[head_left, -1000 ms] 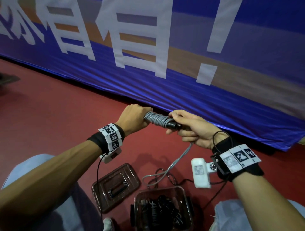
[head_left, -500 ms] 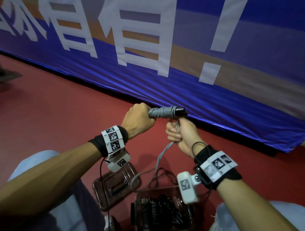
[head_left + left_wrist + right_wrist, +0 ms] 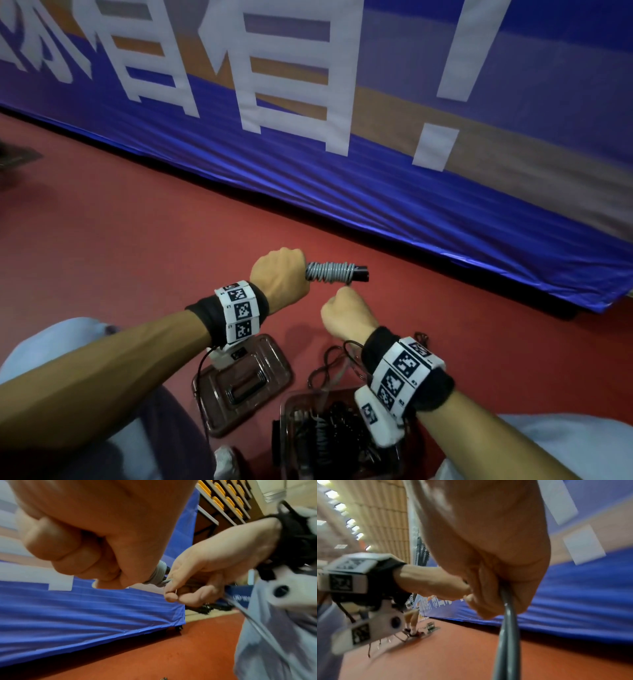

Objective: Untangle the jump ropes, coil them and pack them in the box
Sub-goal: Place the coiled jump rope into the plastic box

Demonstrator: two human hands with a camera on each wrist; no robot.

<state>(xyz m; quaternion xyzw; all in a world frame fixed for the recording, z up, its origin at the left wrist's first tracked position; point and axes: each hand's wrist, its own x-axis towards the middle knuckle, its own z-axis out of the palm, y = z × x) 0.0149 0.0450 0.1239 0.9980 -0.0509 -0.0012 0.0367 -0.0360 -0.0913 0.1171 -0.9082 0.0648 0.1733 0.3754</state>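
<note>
My left hand (image 3: 279, 274) grips one end of a black jump-rope handle (image 3: 359, 273) held level above the floor. Grey rope (image 3: 329, 272) is coiled tightly around that handle. Just below its free end, my right hand (image 3: 344, 313) is fisted around the loose grey rope (image 3: 506, 628), which runs down from the fist toward the floor. In the left wrist view the right hand's fingers (image 3: 171, 595) pinch the rope close to the coils (image 3: 158, 575). A clear box (image 3: 342, 435) near my knees holds dark coiled ropes.
The box's clear lid (image 3: 243, 380) lies on the red floor left of the box. Loose dark cord (image 3: 329, 363) loops on the floor behind the box. A blue banner (image 3: 376, 171) stands along the far side. My knees flank the box.
My right hand has left the handle's end, dropped below it and drawn toward me, closing round the loose rope. The handle has swung level in my left hand.
</note>
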